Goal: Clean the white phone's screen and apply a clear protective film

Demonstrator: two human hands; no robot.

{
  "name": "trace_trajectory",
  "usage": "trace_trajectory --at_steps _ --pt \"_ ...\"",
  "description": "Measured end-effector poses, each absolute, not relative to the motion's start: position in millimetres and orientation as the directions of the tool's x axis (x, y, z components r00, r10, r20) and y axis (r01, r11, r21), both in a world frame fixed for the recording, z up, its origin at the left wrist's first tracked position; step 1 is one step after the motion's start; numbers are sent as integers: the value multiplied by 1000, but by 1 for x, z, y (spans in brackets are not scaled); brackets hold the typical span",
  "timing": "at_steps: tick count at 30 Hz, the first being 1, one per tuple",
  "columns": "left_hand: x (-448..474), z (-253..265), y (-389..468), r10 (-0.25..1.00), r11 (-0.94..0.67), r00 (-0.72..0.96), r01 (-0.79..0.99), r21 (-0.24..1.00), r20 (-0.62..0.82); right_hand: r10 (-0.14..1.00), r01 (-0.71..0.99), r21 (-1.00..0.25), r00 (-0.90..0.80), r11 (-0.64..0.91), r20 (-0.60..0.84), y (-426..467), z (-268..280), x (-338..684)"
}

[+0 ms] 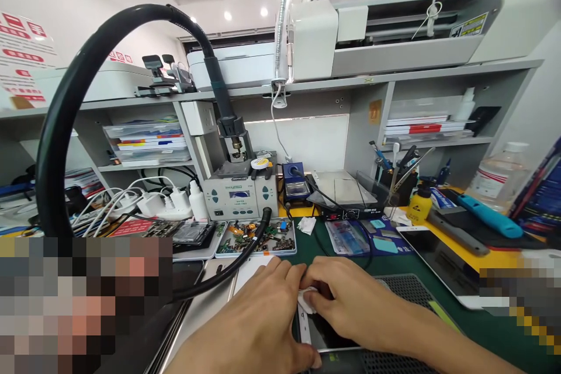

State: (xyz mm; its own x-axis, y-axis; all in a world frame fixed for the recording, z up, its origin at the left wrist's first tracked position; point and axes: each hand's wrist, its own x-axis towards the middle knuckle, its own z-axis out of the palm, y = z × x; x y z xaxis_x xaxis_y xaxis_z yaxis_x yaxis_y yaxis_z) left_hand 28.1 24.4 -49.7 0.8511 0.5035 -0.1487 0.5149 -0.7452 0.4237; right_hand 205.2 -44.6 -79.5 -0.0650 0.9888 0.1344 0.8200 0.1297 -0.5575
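Note:
In the head view a tablet with a white edge and dark screen [329,334] lies in front of me. My left hand [258,315] grips its left side, the thumb down at the near edge and the fingers bent over farther up. Pinched in my right hand [350,298] is a crumpled white tissue [308,299], pressed on the tablet's white border. Both hands' fingertips nearly meet there. Beneath the tablet is a dark perforated mat [405,289]. My hands hide much of the tablet.
Behind my hands stands a tray of small electronic parts [256,238]. A black hose [56,128] arches up from the left to the hot-air station [241,196]. To the right lie another white-framed tablet [442,266], a yellow bottle [419,204] and a blue-handled tool [491,216].

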Motion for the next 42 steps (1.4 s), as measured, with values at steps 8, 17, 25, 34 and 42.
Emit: trace_trajectory --at_steps 8,17,25,34,42 --pt "28 -48 23 505 -740 850 517 429 -154 987 824 -547 -90 149 133 -43 -84 204" --pt "30 -48 24 515 -730 842 529 433 -160 982 815 -556 -79 161 169 -43 -89 198" --pt "32 -46 24 508 -734 842 532 422 -179 971 809 -538 -173 234 163 -46 -85 198" --pt "33 -45 24 467 -792 866 500 350 -182 963 776 -585 -266 238 40 -59 -70 198" --pt "24 -47 27 407 -820 902 430 378 -144 974 806 -554 -220 210 48 -59 -71 197"
